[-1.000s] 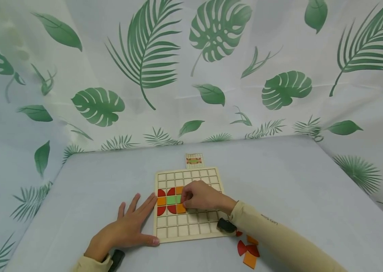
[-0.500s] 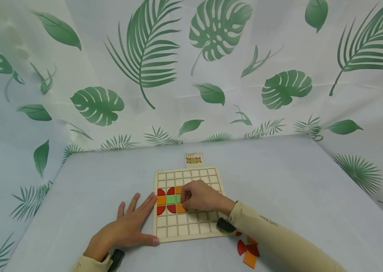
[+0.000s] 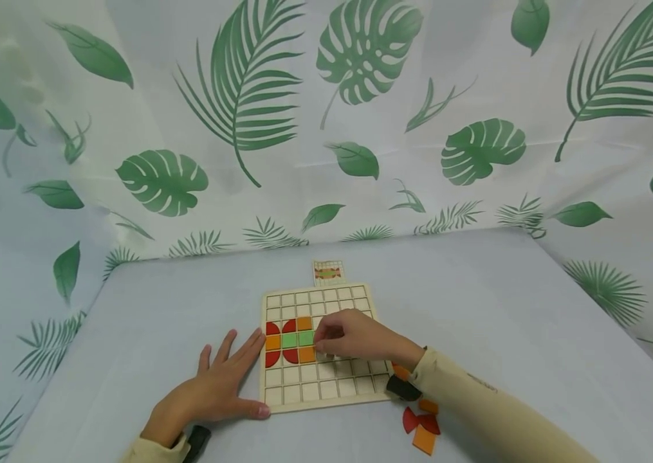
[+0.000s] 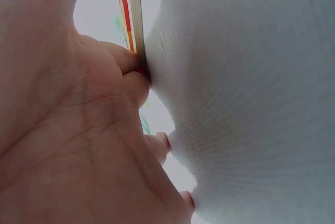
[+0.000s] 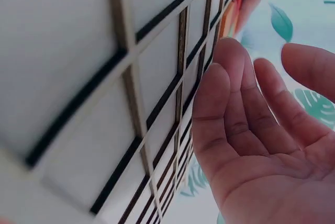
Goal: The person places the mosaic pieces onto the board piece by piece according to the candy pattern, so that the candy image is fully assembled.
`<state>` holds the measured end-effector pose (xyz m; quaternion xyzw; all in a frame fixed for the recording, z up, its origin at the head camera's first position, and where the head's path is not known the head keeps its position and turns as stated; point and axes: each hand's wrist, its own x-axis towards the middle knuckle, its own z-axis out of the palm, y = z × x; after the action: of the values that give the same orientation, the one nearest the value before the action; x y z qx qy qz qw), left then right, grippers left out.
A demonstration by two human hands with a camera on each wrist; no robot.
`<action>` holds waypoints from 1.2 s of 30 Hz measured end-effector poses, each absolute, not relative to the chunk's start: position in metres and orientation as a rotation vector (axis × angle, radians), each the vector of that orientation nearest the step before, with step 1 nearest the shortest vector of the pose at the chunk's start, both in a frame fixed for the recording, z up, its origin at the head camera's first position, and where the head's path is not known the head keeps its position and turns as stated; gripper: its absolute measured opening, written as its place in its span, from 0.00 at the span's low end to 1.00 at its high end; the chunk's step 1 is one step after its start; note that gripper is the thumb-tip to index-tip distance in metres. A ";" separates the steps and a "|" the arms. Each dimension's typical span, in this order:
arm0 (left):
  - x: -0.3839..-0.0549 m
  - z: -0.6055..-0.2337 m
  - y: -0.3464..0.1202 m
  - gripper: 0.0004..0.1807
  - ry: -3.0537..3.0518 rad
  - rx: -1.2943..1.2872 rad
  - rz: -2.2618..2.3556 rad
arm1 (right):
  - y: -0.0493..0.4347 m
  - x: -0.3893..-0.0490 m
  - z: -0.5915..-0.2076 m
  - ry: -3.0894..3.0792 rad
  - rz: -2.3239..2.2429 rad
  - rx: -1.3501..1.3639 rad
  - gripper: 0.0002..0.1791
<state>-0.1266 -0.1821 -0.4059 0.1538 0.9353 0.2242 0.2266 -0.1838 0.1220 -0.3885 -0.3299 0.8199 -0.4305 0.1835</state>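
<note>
A square wooden grid board [image 3: 326,392] lies on the table, its left part filled with tiles. Red quarter-circle pieces [image 3: 273,359], orange squares [image 3: 304,323] and two green squares [image 3: 306,338] sit in a three-by-three block. My right hand [image 3: 355,335] hovers just right of that block, fingers loosely bent; in the right wrist view its thumb stands apart from the fingers and nothing is between them. Spread flat, my left hand [image 3: 222,379] rests on the table at the board's left side, fingertips and thumb at the edge. Its palm fills much of the left wrist view.
Behind the board lies a small pattern card [image 3: 329,273]. Loose red pieces [image 3: 410,420] and orange squares [image 3: 424,440] lie near the board's lower right corner, partly under the right forearm. A leaf-printed curtain [image 3: 355,193] surrounds the table.
My right hand has drawn slightly right, away from the right-hand green square, which now shows whole in its cell. The left hand stays put. The head view has shifted a little.
</note>
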 end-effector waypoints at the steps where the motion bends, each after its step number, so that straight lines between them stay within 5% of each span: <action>1: -0.126 -0.407 -0.182 0.72 2.577 0.421 0.616 | 0.125 -0.182 -0.388 2.294 -1.240 -0.919 0.06; 9: -0.123 -0.409 -0.182 0.72 2.585 0.423 0.624 | 0.155 -0.168 -0.381 2.234 -1.355 -0.813 0.13; 36: -0.126 -0.409 -0.184 0.73 2.585 0.446 0.628 | 0.252 -0.131 -0.367 2.422 -1.260 -0.685 0.15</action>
<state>-0.1257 -0.1840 -0.4092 0.1613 0.9348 0.2270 0.2204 -0.1309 0.2523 -0.3671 -0.2401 0.8490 -0.4418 0.1626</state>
